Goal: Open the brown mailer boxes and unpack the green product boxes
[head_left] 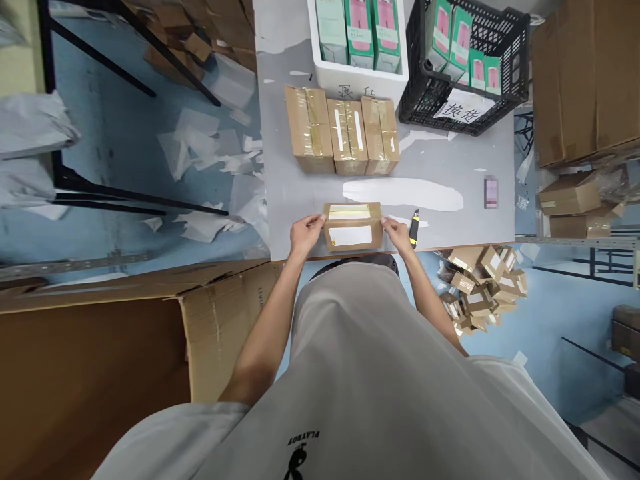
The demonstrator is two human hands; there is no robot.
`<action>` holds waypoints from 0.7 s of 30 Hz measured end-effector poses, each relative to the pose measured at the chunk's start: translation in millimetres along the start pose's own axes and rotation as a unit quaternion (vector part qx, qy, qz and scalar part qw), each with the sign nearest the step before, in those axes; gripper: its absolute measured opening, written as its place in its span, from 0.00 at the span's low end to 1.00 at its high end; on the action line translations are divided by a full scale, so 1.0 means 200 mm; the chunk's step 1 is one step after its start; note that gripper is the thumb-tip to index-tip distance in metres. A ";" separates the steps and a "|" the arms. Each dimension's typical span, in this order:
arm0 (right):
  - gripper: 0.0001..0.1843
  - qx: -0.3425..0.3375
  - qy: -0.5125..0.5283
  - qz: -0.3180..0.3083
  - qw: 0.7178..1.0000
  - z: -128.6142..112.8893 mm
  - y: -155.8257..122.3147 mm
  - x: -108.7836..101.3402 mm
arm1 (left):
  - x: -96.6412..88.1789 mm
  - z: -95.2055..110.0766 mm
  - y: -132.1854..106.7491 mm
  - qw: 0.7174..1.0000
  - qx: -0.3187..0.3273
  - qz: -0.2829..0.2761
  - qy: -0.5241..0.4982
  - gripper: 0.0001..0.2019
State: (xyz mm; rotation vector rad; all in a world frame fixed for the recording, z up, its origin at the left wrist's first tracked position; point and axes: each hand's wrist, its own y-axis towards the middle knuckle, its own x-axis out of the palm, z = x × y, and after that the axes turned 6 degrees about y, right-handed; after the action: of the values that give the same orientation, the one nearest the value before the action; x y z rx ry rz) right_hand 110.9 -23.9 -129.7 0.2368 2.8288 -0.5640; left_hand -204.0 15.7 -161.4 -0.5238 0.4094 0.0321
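A small taped cardboard box (352, 227) with a white label lies at the near edge of the grey table (440, 160). My left hand (306, 233) grips its left end with curled fingers. My right hand (397, 233) grips its right end the same way. A black and yellow utility knife (414, 228) lies just right of my right hand. Three more taped boxes (343, 137) sit in a row farther back on the table.
A white foam bin (350, 73) and a black crate (465, 67) at the back hold green and pink cartons. A phone (491, 192) lies at the right. Small boxes (480, 287) are piled on the floor at right. Large cartons (100, 347) stand at left.
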 end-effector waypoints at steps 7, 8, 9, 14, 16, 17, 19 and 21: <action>0.27 0.049 0.008 -0.002 0.999 0.08 -0.10 -0.03 | 0.02 -0.07 -0.10 0.997 -0.045 -0.033 -0.057 0.23; 0.26 0.058 0.008 -0.003 0.998 0.10 -0.11 -0.04 | 0.02 -0.07 -0.10 0.996 -0.050 -0.040 -0.066 0.25; 0.26 0.065 0.008 -0.005 0.998 0.10 -0.10 -0.05 | 0.02 -0.07 -0.09 0.995 -0.054 -0.047 -0.072 0.27; 0.26 0.094 -0.007 0.013 0.995 0.08 0.07 -0.11 | -0.03 -0.01 0.07 0.994 -0.056 -0.040 -0.080 0.28; 0.29 0.091 -0.006 0.037 0.995 0.04 0.21 -0.14 | -0.08 0.06 0.21 0.995 -0.058 -0.007 -0.081 0.29; 0.31 0.090 -0.003 0.048 0.995 0.01 0.30 -0.15 | -0.10 0.10 0.28 0.995 -0.061 0.011 -0.082 0.30; 0.38 0.094 0.005 0.069 0.993 -0.05 0.50 -0.17 | -0.16 0.20 0.44 0.993 -0.069 0.037 -0.084 0.33; 0.44 0.101 0.013 0.078 0.992 -0.11 0.71 -0.17 | -0.21 0.31 0.59 0.992 -0.072 0.051 -0.085 0.35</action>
State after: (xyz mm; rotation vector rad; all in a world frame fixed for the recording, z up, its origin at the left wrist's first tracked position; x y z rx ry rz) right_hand 168.1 111.1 -150.4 0.5011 2.7444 -0.8173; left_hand -235.3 151.7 -152.8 -0.6360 0.2686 0.2051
